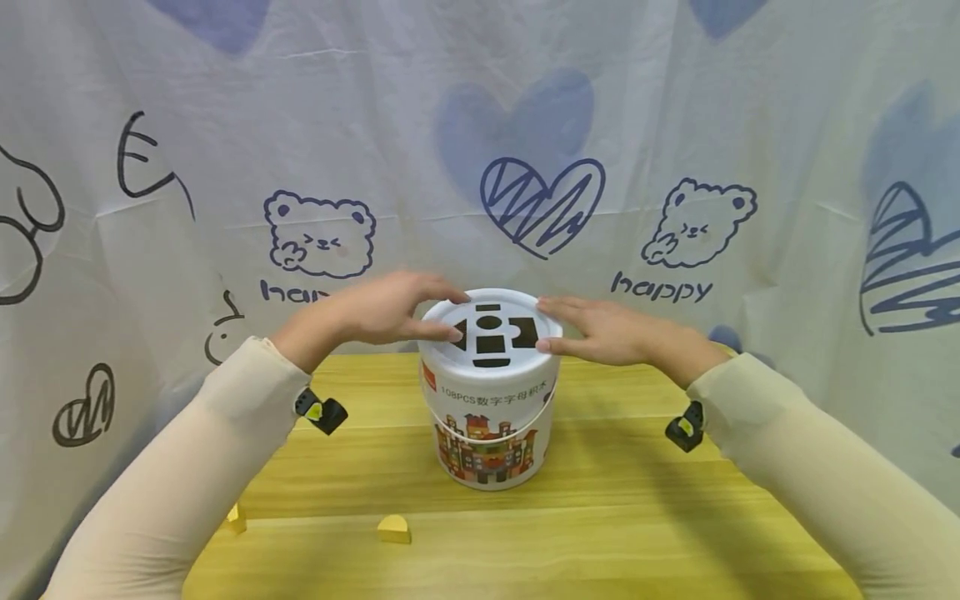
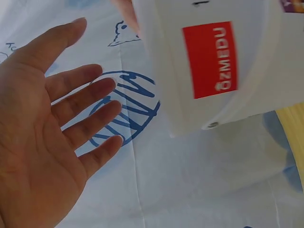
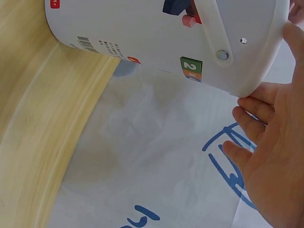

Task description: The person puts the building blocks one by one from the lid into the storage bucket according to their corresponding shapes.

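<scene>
A white toy-block bucket (image 1: pixel 487 408) stands upright on the wooden table, its front printed with a castle of blocks. Its white lid (image 1: pixel 452 358) has several shaped cutouts, and a thin white handle (image 1: pixel 491 440) hangs across the front. My left hand (image 1: pixel 393 308) is at the lid's left side; in the left wrist view its fingers are spread and stand apart from the bucket wall (image 2: pixel 256 71). On the opposite side, my right hand (image 1: pixel 611 331) touches the lid's rim with extended fingers, as the right wrist view shows at the bucket's top edge (image 3: pixel 259 76).
A yellow half-round block (image 1: pixel 394 529) lies on the table (image 1: pixel 600 533) in front of the bucket. Another yellow block (image 1: pixel 236 519) is partly hidden by the left sleeve (image 1: pixel 172 475). Behind the table hangs a white cloth (image 1: pixel 420 125) with hearts and bears.
</scene>
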`<move>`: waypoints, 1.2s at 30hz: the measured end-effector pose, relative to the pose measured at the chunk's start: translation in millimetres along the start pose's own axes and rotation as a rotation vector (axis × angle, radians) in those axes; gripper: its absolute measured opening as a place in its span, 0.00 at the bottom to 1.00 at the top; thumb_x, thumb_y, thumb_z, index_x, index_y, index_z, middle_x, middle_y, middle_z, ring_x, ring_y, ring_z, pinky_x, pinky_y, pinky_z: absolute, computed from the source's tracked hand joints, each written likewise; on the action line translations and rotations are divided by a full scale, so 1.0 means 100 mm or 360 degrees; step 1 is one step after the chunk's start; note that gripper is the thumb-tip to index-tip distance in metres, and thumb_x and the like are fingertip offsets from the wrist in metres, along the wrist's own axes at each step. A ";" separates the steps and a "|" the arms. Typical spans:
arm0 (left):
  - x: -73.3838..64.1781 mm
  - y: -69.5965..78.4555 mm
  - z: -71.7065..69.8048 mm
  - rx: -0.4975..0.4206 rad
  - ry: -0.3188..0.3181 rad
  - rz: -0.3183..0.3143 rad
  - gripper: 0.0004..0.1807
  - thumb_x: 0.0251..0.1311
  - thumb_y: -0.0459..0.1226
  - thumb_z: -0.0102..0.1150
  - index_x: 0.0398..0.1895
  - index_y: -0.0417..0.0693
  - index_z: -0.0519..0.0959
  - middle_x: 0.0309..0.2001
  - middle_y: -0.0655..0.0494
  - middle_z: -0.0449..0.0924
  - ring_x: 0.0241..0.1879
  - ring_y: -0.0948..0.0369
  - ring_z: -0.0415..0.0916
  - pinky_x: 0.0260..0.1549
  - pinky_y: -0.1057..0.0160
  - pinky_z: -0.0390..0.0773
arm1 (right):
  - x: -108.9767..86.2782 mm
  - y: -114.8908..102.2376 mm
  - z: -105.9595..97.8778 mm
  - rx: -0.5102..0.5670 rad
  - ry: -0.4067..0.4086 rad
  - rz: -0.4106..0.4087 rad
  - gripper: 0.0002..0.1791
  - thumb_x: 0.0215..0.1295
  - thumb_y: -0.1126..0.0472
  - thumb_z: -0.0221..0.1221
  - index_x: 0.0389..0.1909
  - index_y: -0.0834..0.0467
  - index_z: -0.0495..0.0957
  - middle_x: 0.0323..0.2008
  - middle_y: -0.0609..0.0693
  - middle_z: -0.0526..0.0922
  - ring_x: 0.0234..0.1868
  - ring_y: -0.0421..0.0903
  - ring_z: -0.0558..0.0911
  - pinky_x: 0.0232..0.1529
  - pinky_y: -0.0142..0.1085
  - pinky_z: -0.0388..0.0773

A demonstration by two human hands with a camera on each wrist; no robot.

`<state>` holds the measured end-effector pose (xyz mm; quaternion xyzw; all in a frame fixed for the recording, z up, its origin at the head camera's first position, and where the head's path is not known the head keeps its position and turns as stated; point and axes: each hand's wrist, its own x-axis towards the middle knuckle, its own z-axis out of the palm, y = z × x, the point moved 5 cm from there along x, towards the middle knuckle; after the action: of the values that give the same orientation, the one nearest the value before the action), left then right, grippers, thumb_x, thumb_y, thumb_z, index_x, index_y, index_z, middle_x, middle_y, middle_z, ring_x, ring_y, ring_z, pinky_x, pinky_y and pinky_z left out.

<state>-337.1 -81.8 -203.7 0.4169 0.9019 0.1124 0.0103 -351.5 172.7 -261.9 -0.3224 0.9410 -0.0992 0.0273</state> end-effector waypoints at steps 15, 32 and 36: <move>-0.65 -0.11 0.21 0.0030 0.0142 -0.0138 0.42 0.61 0.63 0.55 0.71 0.47 0.67 0.68 0.46 0.67 0.66 0.46 0.64 0.64 0.40 0.64 | 0.01 0.01 -0.01 0.0030 0.0014 0.0008 0.47 0.66 0.27 0.44 0.77 0.52 0.51 0.76 0.52 0.52 0.73 0.58 0.56 0.70 0.59 0.54; -1.24 -0.38 1.01 0.0036 0.0165 -0.0397 0.50 0.57 0.70 0.51 0.72 0.44 0.64 0.68 0.43 0.66 0.66 0.43 0.64 0.64 0.41 0.64 | 0.01 0.01 0.00 0.0024 0.0012 0.0025 0.48 0.65 0.26 0.43 0.78 0.49 0.50 0.76 0.50 0.51 0.73 0.58 0.56 0.70 0.59 0.54; -1.33 -0.42 1.22 -0.0034 0.0111 -0.0435 0.49 0.57 0.69 0.51 0.71 0.44 0.65 0.67 0.42 0.68 0.65 0.43 0.65 0.63 0.41 0.65 | 0.00 0.01 0.01 0.0024 0.0011 0.0027 0.47 0.65 0.26 0.43 0.78 0.49 0.50 0.76 0.50 0.51 0.73 0.57 0.56 0.70 0.58 0.54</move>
<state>-267.9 -184.5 -341.8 0.2858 0.9489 0.1340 -0.0014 -352.1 173.2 -263.0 -0.3138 0.9430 -0.1073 0.0273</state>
